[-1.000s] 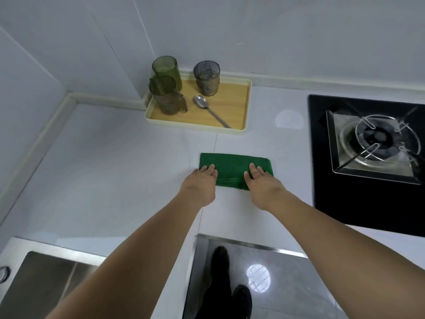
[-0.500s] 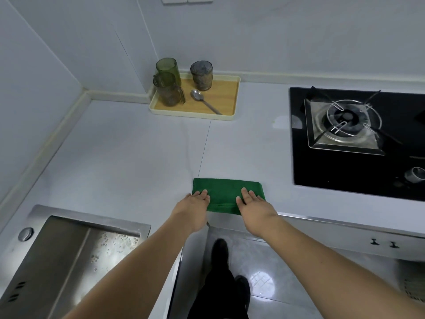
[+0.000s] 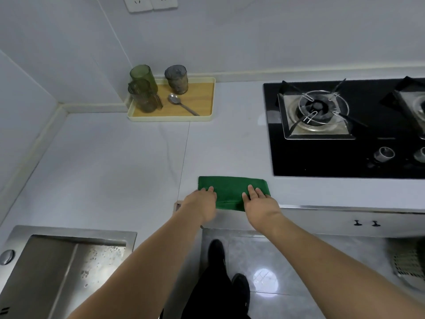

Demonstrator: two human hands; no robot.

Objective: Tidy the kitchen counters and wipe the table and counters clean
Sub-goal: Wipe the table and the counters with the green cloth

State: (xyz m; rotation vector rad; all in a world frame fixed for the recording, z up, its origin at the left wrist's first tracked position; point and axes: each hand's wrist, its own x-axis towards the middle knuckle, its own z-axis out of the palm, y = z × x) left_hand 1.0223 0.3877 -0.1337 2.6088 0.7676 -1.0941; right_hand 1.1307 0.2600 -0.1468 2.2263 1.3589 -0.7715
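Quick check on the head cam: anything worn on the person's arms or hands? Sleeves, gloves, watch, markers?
Nothing worn. Both forearms are bare up to the frame edge, with no sleeves in view. The left hand and right hand have no gloves, rings, watch, bands or tracking markers visible. Nails look short and plain. Further down, only dark trousers and dark shoes show.

The hands (image 3: 232, 203) cover the near corners of the cloth (image 3: 232, 191). The hob (image 3: 322, 157) runs off the right edge, its second burner (image 3: 414, 107) half cut away. The sink (image 3: 57, 268) is cropped at the left and bottom. Two sockets (image 3: 150, 2) are clipped by the top edge. The basket (image 3: 408, 265) at the right edge shows only partly.
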